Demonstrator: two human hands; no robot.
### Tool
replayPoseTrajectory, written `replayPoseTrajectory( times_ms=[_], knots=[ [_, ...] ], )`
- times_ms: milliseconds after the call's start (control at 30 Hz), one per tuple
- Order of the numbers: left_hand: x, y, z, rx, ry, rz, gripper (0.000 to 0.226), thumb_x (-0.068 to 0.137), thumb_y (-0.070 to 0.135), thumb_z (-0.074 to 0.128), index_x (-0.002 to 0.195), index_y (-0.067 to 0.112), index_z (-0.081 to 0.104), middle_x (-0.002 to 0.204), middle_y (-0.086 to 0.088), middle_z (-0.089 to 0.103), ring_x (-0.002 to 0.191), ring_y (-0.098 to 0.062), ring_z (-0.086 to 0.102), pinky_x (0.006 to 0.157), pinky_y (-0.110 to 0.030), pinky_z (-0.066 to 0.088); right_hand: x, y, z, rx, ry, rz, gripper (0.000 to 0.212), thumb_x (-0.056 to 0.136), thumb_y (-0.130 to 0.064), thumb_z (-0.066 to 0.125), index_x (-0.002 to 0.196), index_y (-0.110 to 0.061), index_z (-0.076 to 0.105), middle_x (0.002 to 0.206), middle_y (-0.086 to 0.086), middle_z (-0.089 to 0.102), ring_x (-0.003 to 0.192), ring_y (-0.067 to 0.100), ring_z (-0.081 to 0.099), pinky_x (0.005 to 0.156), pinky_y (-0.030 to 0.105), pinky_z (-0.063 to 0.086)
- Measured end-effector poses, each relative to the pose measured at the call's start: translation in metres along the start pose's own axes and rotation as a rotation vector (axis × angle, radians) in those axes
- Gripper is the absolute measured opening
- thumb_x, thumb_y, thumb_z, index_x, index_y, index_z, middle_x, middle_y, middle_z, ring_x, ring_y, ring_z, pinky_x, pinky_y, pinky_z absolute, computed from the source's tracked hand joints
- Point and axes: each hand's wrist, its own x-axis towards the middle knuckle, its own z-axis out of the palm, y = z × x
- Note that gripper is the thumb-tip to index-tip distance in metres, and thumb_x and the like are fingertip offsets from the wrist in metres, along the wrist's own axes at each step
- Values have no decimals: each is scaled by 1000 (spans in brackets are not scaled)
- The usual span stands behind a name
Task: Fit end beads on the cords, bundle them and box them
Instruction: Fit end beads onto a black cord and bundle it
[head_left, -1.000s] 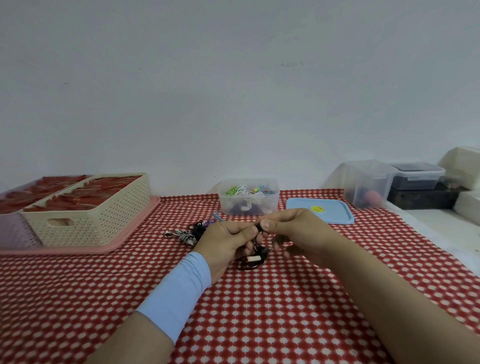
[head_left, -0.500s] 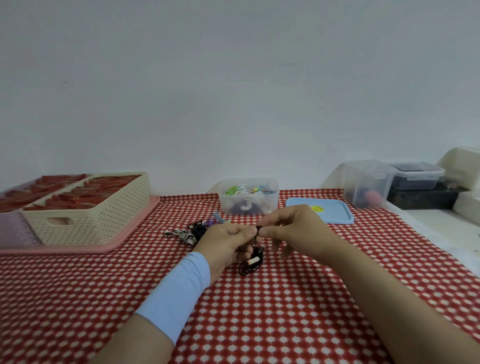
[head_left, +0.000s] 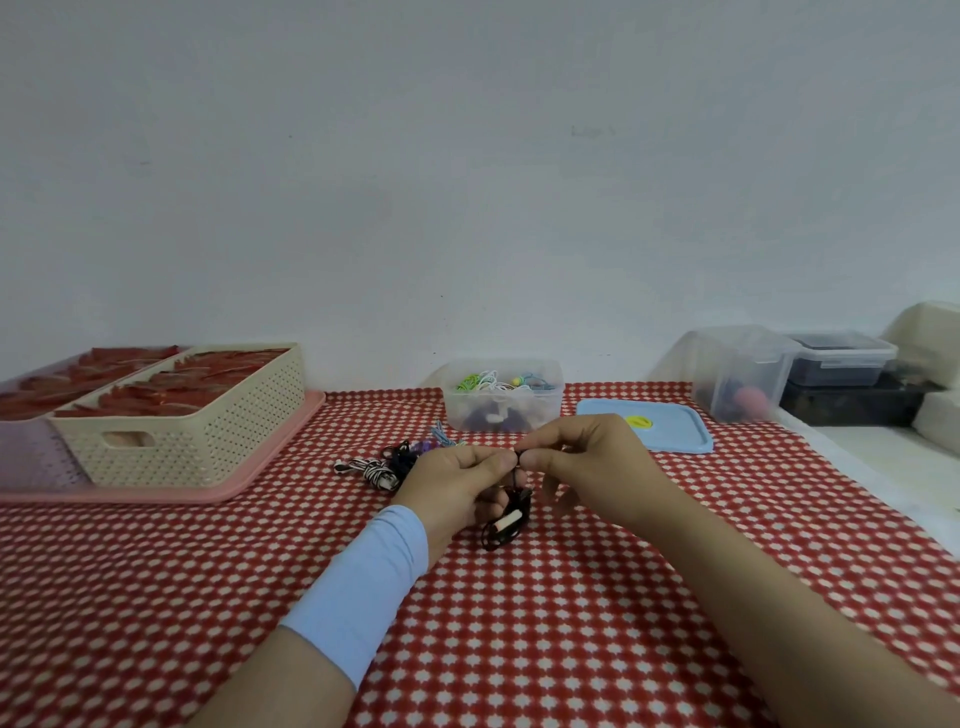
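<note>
Both hands meet over the middle of the red checked tablecloth. My left hand (head_left: 453, 480) and my right hand (head_left: 587, 465) pinch the top of a black cord (head_left: 511, 519) between thumbs and forefingers. The cord hangs down in loops, and a pale bead (head_left: 506, 521) sits on it just above the cloth. Several loose cords (head_left: 382, 465), striped, black and blue, lie in a small heap left of my left hand. A clear box (head_left: 503, 410) with coloured cords stands behind the hands, and its blue lid (head_left: 670, 434) lies to the right.
A cream perforated basket (head_left: 202, 421) with red items stands on a pink tray (head_left: 249, 486) at the far left. A clear tub (head_left: 740, 374), a dark lidded box (head_left: 836, 358) and white containers stand at the far right.
The hands have shifted slightly and the hanging loops with the pale bead have swung a little. The pinch on the cord's top is the same.
</note>
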Motion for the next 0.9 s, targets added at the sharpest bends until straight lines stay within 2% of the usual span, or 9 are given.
replayPoseTrajectory(
  times_ms=[133, 300, 433, 500, 600, 733, 900],
  knots=[
    [0, -1, 1, -52, 1, -26, 14, 95, 14, 62, 96, 5, 72, 80, -6, 72, 58, -12, 59, 55, -20, 52, -1, -3, 0, -28, -39, 1, 17, 89, -6, 75, 96, -22, 80, 74, -1, 77, 57, 13, 66, 53, 31, 58],
    [-1, 0, 1, -27, 25, 22, 7, 90, 6, 66, 91, 2, 73, 78, -9, 73, 59, -13, 63, 57, -22, 55, 0, -6, 1, -76, -7, -1, 23, 88, -8, 76, 83, -30, 79, 72, -3, 77, 53, 14, 64, 55, 33, 60],
    [-2, 0, -2, -12, -10, 16, 11, 92, 7, 64, 98, 3, 72, 82, -9, 74, 67, -14, 68, 61, -23, 57, 1, -4, 4, -135, 2, -5, 21, 91, -10, 74, 85, -30, 78, 70, -6, 76, 55, 12, 63, 60, 37, 60],
    [-1, -1, -3, -32, -31, 4, 14, 92, 5, 63, 104, 2, 70, 81, -7, 73, 68, -14, 68, 62, -23, 56, 1, -3, 4, -131, 8, -10, 19, 91, -10, 74, 90, -29, 79, 71, -8, 76, 55, 7, 64, 59, 32, 60],
    [-1, -1, -5, -50, -46, 3, 17, 92, 1, 62, 108, 0, 68, 77, -5, 70, 64, -12, 64, 61, -22, 55, 0, -4, 3, -107, -15, -2, 18, 94, -12, 71, 97, -25, 81, 72, -11, 75, 58, 1, 65, 58, 20, 52],
    [-2, 0, -7, 14, -97, 2, 14, 93, 3, 62, 105, 2, 70, 82, -6, 72, 62, -10, 62, 62, -20, 54, -2, -3, -3, 129, -105, 140, 15, 92, -9, 71, 96, -18, 83, 82, 10, 76, 60, 15, 64, 53, 27, 54],
    [-3, 2, -7, 187, -136, 51, 11, 90, 3, 65, 95, 8, 75, 77, -4, 73, 60, -6, 61, 61, -18, 52, -1, 0, -10, 225, -236, 327, 13, 89, -12, 72, 96, -14, 82, 83, 9, 74, 65, 13, 64, 53, 27, 56]
  ],
)
